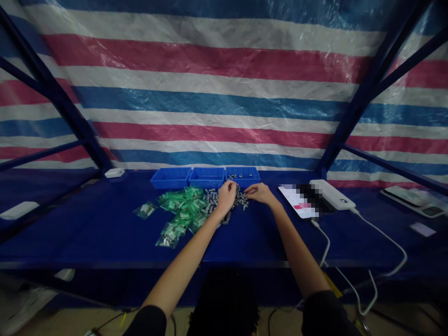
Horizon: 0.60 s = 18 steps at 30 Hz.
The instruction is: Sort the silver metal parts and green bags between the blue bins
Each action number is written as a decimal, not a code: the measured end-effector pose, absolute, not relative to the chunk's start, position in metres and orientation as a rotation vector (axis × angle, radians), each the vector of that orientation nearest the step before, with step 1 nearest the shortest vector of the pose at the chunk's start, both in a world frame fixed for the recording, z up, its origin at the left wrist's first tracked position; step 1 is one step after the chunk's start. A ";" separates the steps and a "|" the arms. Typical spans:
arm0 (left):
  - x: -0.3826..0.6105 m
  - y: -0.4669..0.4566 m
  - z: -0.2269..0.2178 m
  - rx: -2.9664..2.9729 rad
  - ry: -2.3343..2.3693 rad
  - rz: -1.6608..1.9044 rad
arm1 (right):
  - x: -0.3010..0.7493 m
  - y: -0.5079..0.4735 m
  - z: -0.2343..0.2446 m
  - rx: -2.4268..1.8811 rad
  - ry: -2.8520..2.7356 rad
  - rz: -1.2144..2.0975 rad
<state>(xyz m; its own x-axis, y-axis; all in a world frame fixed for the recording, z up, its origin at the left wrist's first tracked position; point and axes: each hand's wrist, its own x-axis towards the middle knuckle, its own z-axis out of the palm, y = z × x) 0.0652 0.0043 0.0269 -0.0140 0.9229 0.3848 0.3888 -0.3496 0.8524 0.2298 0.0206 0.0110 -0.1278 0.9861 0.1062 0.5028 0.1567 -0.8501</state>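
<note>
My left hand (227, 194) is over the pile in front of the right bin, its fingers curled in; whatever they hold is hidden. My right hand (259, 192) reaches in from the other side, fingertips pinched together at the edge of the small metal screws (242, 200). Anything between those fingertips is too small to make out. Left of the screws lie grey cylindrical pieces (211, 197), partly covered by my left hand. Several screws also lie in the right blue bin (258, 176).
Green-tinted plastic bags (185, 205) of parts are heaped at the left, beside a middle bin (206, 183) and a left bin (170, 184). A phone (297, 203) and a white power bank (332, 194) with cables lie at the right. Blue frame posts flank the table (105, 233).
</note>
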 end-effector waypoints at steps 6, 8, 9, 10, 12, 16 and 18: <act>0.065 0.005 0.025 1.748 1.344 1.368 | 0.228 0.020 0.012 -1.425 -1.734 0.873; 0.065 0.006 0.024 1.748 1.339 1.370 | 0.228 0.019 0.013 -1.422 -1.732 0.885; 0.065 0.006 0.024 1.747 1.341 1.369 | 0.227 0.019 0.014 -1.416 -1.732 0.893; 0.065 0.006 0.024 1.747 1.345 1.366 | 0.227 0.019 0.015 -1.409 -1.735 0.899; 0.065 0.006 0.025 1.749 1.347 1.357 | 0.227 0.018 0.016 -1.401 -1.748 0.894; 0.065 0.005 0.025 1.752 1.336 1.362 | 0.227 0.016 0.018 -1.415 -1.793 0.772; 0.065 0.005 0.025 1.745 1.339 1.365 | 0.228 0.017 0.017 -1.425 -1.794 0.719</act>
<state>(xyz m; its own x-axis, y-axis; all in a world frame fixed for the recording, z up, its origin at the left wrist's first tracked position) 0.0652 0.0052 0.0254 -0.0097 0.9223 0.3864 0.3684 -0.3559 0.8588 0.2284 0.0166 0.0173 -0.1260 0.9726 0.1953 0.5688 0.2321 -0.7890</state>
